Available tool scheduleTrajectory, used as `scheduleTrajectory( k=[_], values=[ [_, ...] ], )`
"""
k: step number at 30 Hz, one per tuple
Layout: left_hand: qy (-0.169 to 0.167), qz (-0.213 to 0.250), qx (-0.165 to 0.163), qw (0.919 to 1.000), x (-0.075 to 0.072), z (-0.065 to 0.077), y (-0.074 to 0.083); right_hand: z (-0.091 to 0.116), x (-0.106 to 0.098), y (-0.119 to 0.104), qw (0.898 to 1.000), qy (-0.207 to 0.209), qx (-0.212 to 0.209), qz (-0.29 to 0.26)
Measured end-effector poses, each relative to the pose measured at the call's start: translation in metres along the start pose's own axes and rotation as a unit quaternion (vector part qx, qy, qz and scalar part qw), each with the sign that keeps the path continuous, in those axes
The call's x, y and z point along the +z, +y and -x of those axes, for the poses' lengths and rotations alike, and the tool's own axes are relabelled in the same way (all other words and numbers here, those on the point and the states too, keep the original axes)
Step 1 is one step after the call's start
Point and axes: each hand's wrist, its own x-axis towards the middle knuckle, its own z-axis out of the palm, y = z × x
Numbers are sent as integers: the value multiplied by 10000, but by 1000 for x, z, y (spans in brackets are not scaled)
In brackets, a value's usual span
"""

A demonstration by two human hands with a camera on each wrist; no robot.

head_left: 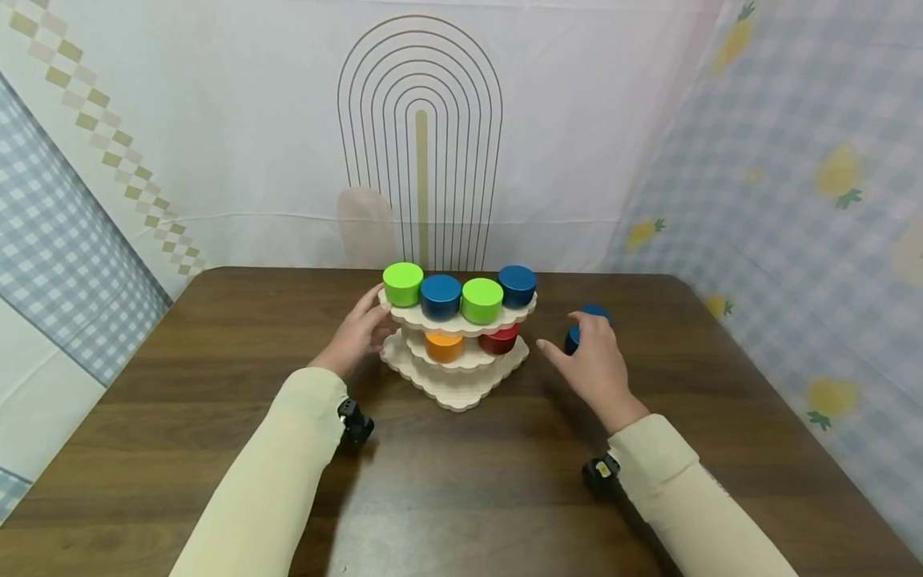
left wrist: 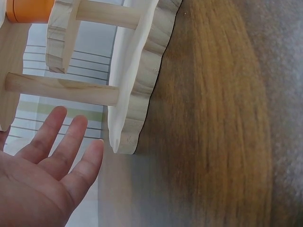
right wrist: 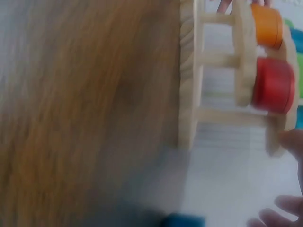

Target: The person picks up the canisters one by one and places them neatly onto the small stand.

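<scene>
A tiered wooden stand (head_left: 456, 393) with scalloped shelves stands on the table. Its top shelf carries green (head_left: 481, 301) and blue cylinders (head_left: 441, 297). An orange cylinder (head_left: 444, 346) and a red cylinder (head_left: 499, 340) sit on the shelf below. My left hand (head_left: 356, 335) is at the top shelf's left corner, thumb and forefinger at the rim. Three of its fingers (left wrist: 61, 163) extend loosely beside a wooden post in the left wrist view. To the stand's right, my right hand (head_left: 594, 365) is spread beside blue cylinders (head_left: 597, 311), partly hiding them, thumb apart from the fingers.
The dark wooden table (head_left: 461, 497) extends around the stand. A white patterned cloth (head_left: 274, 144) hangs behind it, and checked cloth (head_left: 793, 264) with pineapple prints hangs along the right. Both forearms wear pale sleeves, with a small black wrist camera (head_left: 356, 421) on the left one.
</scene>
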Motion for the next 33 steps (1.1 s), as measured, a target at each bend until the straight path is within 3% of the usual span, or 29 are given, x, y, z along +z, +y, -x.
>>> scheduleTrajectory(
  k=[11,19,33],
  values=[
    [35,-32,-60,10000,0,-1,-1,-16,2,27,9972,-25,736,124],
    [57,-120,-85,9999,-1,-3,-3,-20,1,41,9915,-300,1255,141],
    [81,-107,-76,9999,0,-2,-2,-24,2,53,9832,-872,1601,-88]
  ],
)
